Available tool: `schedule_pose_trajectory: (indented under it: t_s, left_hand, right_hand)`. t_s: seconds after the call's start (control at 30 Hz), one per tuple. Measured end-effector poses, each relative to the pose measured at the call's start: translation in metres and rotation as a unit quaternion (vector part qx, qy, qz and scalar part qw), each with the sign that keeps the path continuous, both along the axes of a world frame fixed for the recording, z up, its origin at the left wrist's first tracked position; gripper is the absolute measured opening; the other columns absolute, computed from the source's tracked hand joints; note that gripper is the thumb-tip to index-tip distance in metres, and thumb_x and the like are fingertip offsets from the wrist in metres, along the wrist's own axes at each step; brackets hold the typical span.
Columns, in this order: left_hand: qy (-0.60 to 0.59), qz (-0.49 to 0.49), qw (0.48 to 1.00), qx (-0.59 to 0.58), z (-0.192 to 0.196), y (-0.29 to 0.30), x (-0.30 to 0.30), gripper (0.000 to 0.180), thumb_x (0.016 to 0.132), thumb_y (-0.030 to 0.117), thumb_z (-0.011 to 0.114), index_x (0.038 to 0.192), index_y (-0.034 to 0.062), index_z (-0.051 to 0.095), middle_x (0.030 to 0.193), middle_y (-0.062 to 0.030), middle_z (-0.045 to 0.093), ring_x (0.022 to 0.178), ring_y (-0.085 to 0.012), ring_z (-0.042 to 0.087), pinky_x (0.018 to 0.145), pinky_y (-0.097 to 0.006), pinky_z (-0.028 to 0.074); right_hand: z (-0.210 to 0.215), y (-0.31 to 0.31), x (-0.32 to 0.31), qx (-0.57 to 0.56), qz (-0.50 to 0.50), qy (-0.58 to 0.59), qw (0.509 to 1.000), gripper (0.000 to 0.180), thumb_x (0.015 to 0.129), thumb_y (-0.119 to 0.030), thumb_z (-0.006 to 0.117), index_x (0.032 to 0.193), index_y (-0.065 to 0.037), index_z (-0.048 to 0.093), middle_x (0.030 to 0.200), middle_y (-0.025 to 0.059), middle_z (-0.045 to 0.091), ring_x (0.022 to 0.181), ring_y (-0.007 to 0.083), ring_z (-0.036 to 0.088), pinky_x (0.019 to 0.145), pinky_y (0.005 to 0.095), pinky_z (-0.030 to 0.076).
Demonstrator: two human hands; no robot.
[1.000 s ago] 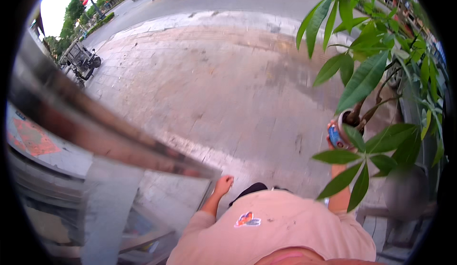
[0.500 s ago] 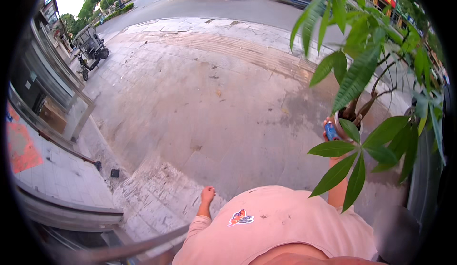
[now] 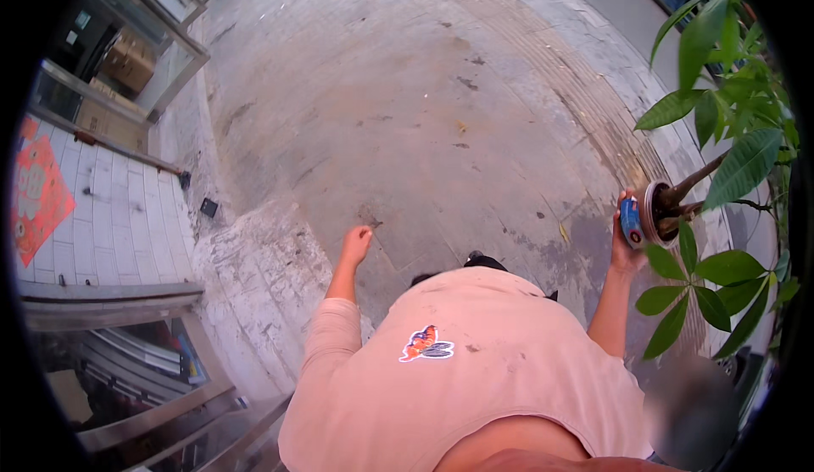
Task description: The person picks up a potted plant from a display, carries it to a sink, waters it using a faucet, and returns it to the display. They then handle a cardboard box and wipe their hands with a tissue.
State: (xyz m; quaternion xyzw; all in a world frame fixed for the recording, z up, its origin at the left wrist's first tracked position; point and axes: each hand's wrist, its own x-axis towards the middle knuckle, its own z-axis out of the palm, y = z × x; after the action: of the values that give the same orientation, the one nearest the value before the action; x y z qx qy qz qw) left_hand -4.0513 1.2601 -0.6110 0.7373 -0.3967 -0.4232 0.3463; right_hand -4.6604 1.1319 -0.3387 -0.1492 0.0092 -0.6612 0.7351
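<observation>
My right hand [image 3: 626, 256], out to the right, is wrapped round the near side of a small container with a reddish rim and a blue printed side [image 3: 631, 222]. Thick brown stems of a leafy potted plant [image 3: 678, 197] rise from it. Its broad green leaves spread along the right edge, and one cluster hangs beside my forearm. My left hand [image 3: 358, 241] hangs over the pavement at lower centre with its fingers curled in, and nothing shows in it.
Stained paving [image 3: 398, 158] stretches ahead, with a ridged strip [image 3: 585, 91] and a road to the right. At left are white-tiled steps with a red poster [image 3: 42, 192], a glass doorway with cardboard boxes [image 3: 127, 58], and a small black object [image 3: 209, 208].
My view has turned left and tilted further down, bringing more of my shirt and shoes in. The plant has stayed in my right hand. The vehicles ahead have mostly left the picture.
</observation>
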Motion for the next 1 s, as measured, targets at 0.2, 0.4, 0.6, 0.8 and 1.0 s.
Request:
schedule_pose_trajectory:
  t_s: [0.2, 0.4, 0.6, 0.8, 1.0]
  left_hand:
    - [-0.290, -0.151, 0.899, 0.292, -0.046, 0.021, 0.120, 0.024, 0.082, 0.027, 0.058, 0.080, 0.0079, 0.072, 0.080, -0.0165, 0.069, 0.077, -0.0339, 0.067, 0.069, -0.046, 0.051]
    - [-0.368, -0.138, 0.874, 0.287, -0.028, -0.103, 0.253, 0.012, 0.074, 0.019, 0.067, 0.070, 0.0072, 0.068, 0.072, -0.0133, 0.069, 0.066, -0.0298, 0.066, 0.059, -0.044, 0.051]
    - [-0.002, 0.303, 0.950, 0.081, -0.024, -0.533, 0.461, 0.019, 0.089, 0.018, 0.062, 0.096, 0.0012, 0.068, 0.083, -0.0077, 0.069, 0.073, -0.0208, 0.066, 0.069, -0.035, 0.054]
    - [-0.181, 0.049, 0.978, -0.095, 0.124, -0.998, 0.598, 0.026, 0.093, 0.018, 0.059, 0.112, 0.0006, 0.065, 0.096, -0.0104, 0.069, 0.083, -0.0190, 0.065, 0.077, -0.033, 0.052]
    - [-0.163, 0.116, 0.976, -0.081, 0.117, -1.193, 0.748, 0.026, 0.094, 0.021, 0.060, 0.109, 0.0009, 0.066, 0.090, -0.0088, 0.068, 0.080, -0.0182, 0.062, 0.074, -0.032, 0.050]
  right_hand:
    - [0.001, -0.355, 0.116, 0.003, 0.071, 0.002, 0.997, 0.080, 0.088, -0.039, 0.061, 0.151, -0.004, 0.027, 0.156, 0.0273, 0.020, 0.144, 0.0454, 0.017, 0.106, 0.0663, 0.033]
    - [0.008, -0.620, 0.335, -0.031, 0.096, -0.005, 0.995, 0.079, 0.090, -0.042, 0.058, 0.149, 0.000, 0.027, 0.153, 0.0305, 0.023, 0.142, 0.0473, 0.023, 0.105, 0.0657, 0.035]
    - [0.012, -0.870, 0.522, -0.010, 0.132, 0.080, 0.988, 0.077, 0.091, -0.047, 0.054, 0.144, 0.005, 0.033, 0.143, 0.0302, 0.038, 0.129, 0.0466, 0.040, 0.100, 0.0626, 0.043]
    - [0.004, -1.098, 0.725, 0.050, 0.136, 0.092, 0.985, 0.068, 0.091, -0.049, 0.052, 0.140, -0.004, 0.043, 0.136, 0.0227, 0.051, 0.120, 0.0390, 0.053, 0.099, 0.0628, 0.043]
    - [0.010, -1.352, 0.925, 0.046, 0.198, 0.069, 0.977, 0.073, 0.090, -0.056, 0.049, 0.143, -0.006, 0.042, 0.138, 0.0239, 0.049, 0.123, 0.0409, 0.052, 0.095, 0.0600, 0.047]
